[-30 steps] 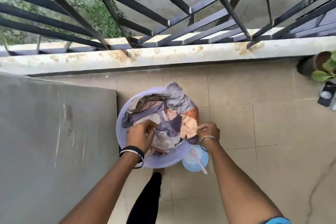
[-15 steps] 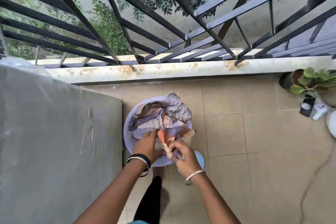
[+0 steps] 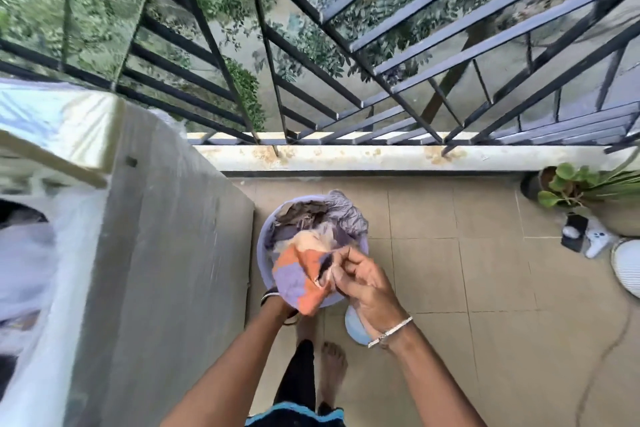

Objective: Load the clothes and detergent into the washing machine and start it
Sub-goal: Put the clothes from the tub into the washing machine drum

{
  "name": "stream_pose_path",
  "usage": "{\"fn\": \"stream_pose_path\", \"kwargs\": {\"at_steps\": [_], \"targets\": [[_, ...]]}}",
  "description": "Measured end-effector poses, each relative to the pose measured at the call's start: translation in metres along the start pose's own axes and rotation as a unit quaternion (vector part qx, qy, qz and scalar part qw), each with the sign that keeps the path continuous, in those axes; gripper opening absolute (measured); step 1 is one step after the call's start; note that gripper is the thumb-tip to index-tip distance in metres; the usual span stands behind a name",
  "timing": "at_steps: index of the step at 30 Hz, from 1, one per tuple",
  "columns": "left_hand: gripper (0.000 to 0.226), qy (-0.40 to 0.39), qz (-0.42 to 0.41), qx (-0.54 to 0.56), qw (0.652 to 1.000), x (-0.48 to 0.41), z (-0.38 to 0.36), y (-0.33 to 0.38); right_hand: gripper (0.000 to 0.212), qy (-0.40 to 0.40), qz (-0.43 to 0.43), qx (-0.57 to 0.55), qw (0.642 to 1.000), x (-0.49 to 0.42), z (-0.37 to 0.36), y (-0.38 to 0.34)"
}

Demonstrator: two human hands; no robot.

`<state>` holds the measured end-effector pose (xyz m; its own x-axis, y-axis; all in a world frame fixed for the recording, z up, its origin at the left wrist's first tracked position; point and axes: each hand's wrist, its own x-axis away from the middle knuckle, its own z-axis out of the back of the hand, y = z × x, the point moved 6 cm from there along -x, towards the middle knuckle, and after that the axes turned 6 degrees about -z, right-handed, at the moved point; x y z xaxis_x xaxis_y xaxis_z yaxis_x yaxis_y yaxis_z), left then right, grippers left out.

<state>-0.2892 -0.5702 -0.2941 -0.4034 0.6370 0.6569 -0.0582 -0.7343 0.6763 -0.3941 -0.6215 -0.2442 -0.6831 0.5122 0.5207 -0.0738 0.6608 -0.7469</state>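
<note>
Right hand (image 3: pixel 363 284) pinches the cloth (image 3: pixel 298 274) by 1 edge, fingers curled; left hand (image 3: pixel 281 308) is buried under it, grip not visible; cloth hangs just above the tub (image 3: pixel 262 239); soft, light, floppy; best bunched in both hands for what seems the washer (image 3: pixel 27 218), left.

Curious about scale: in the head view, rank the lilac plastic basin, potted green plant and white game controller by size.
1. Lilac plastic basin.
2. Potted green plant, though its leaves run off-frame.
3. White game controller, clearly smallest.
</note>
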Motion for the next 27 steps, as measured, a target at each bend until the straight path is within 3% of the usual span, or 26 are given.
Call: {"fn": "stream_pose_path", "kwargs": {"at_steps": [1, 2, 4, 6, 7, 9, 12, 14, 16, 20, 23, 25, 27], "targets": [[0.038, 0.004, -0.005, -0.126, 0.992, -0.001, 0.002, 0.002, 0.005, 0.023, 0.006, -0.015, 1.0, 0.007, 0.001, -0.006], [0.038, 0.015, 0.02, -0.144, 0.989, 0.012, 0.01, 0.012, 0.006, 0.045, 0.016, -0.023, 0.999, 0.014, 0.004, -0.013], [0.063, -0.026, 0.002, -0.233, 0.972, 0.012, 0.007, -0.014, 0.009, 0.097, 0.034, -0.01, 0.995, 0.027, 0.013, -0.025], [0.099, -0.042, 0.079, -0.203, 0.975, 0.045, 0.024, -0.005, 0.016, 0.16, 0.048, 0.016, 0.986, 0.037, 0.027, -0.032], [0.087, -0.038, 0.096, -0.191, 0.976, 0.059, 0.03, -0.004, 0.023, 0.185, 0.055, 0.031, 0.981, 0.043, 0.031, -0.036], [0.036, 0.011, 0.0, -0.244, 0.97, 0.08, 0.042, 0.026, 0.04, 0.223, 0.056, 0.029, 0.973, 0.056, 0.038, -0.038], [0.056, 0.016, -0.186, -0.294, 0.937, 0.1, 0.047, 0.078, 0.044, 0.266, 0.051, -0.043, 0.962, 0.071, 0.039, -0.05], [0.047, 0.029, -0.256, -0.229, 0.939, 0.124, 0.059, 0.116, 0.034, 0.258, 0.057, -0.062, 0.963, 0.077, 0.037, -0.062], [0.036, 0.104, -0.307, -0.208, 0.923, 0.161, 0.084, 0.163, 0.024, 0.232, 0.038, -0.005, 0.972, 0.077, 0.037, -0.067], [0.025, 0.176, -0.31, -0.133, 0.925, 0.212, 0.112, 0.193, 0.068, 0.103, -0.003, 0.252, 0.962, 0.078, 0.014, -0.053], [0.031, 0.204, -0.328, -0.045, 0.921, 0.249, 0.124, 0.212, 0.102, 0.026, 0.013, 0.429, 0.903, 0.069, -0.01, -0.02], [0.033, 0.212, -0.346, 0.032, 0.913, 0.268, 0.134, 0.22, 0.09, 0.06, 0.026, 0.476, 0.877, 0.058, -0.015, 0.0], [0.026, 0.203, -0.351, 0.119, 0.906, 0.284, 0.146, 0.224, 0.067, 0.082, 0.021, 0.436, 0.896, 0.064, -0.036, -0.003]]}}
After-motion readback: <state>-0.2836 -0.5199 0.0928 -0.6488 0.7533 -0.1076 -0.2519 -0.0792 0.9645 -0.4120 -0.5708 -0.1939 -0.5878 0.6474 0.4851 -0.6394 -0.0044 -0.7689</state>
